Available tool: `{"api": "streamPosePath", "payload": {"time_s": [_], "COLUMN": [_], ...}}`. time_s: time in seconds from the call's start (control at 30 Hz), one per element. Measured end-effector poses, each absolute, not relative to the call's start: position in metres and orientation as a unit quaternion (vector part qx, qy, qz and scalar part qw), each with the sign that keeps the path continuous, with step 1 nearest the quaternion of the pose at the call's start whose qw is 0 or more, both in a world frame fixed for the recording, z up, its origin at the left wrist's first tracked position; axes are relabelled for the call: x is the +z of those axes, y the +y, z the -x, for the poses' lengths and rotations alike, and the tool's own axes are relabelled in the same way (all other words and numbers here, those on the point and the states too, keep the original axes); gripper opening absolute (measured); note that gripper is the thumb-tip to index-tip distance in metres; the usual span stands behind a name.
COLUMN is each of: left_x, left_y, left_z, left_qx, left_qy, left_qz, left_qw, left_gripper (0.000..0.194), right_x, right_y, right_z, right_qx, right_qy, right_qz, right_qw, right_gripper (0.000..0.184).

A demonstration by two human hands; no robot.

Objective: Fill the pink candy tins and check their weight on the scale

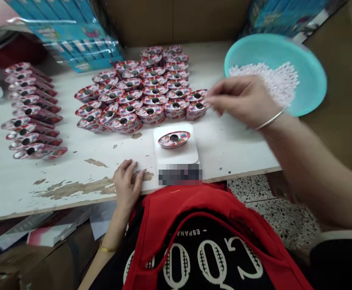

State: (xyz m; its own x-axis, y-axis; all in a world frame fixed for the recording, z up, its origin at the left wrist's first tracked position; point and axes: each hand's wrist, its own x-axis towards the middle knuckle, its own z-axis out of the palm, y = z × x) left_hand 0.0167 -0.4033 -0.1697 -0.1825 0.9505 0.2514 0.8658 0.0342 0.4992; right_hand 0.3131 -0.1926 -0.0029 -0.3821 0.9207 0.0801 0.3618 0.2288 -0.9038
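While the left hand (126,185) rests open on the near edge of the chipped, white-painted tabletop (57,171), gripping nothing, the right hand (242,100) is held above the surface with its fingertips drawn together; motion blur prevents confirming whether anything is pinched. One oval tin (173,139), printed red and white with a round dark opening, lies on a white square platform (176,155) between the hands. Approximately three dozen matching tins (151,94) form a close-packed cluster, the nearest just beside the right fingertips. About eleven more tins (32,108) overlap in a column at far left. A round teal plastic bowl (309,52) beyond the right hand contains numerous small white pellets (268,82).
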Motion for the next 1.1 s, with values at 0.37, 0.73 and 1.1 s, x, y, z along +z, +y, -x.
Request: {"api": "streamPosePath", "payload": {"time_s": [0.37, 0.73, 1.1], "left_x": [-0.177, -0.177, -0.175], "left_y": [-0.405, -0.405, -0.403], "left_z": [-0.014, -0.018, -0.023], "left_qx": [0.29, 0.291, 0.274], "left_qy": [0.703, 0.718, 0.74], "left_qz": [-0.649, -0.63, -0.613], "left_qw": [0.03, 0.051, 0.05], "left_gripper": [0.033, 0.032, 0.031], "right_x": [-0.041, 0.004, -0.089], "right_y": [-0.225, -0.163, -0.069], "right_z": [-0.251, -0.337, -0.473], "right_qx": [0.32, 0.122, 0.141], "right_qy": [-0.882, -0.805, -0.584], "right_qz": [0.311, 0.522, 0.783], "right_qw": [0.15, 0.254, -0.158], "right_gripper": [0.011, 0.02, 0.017]}}
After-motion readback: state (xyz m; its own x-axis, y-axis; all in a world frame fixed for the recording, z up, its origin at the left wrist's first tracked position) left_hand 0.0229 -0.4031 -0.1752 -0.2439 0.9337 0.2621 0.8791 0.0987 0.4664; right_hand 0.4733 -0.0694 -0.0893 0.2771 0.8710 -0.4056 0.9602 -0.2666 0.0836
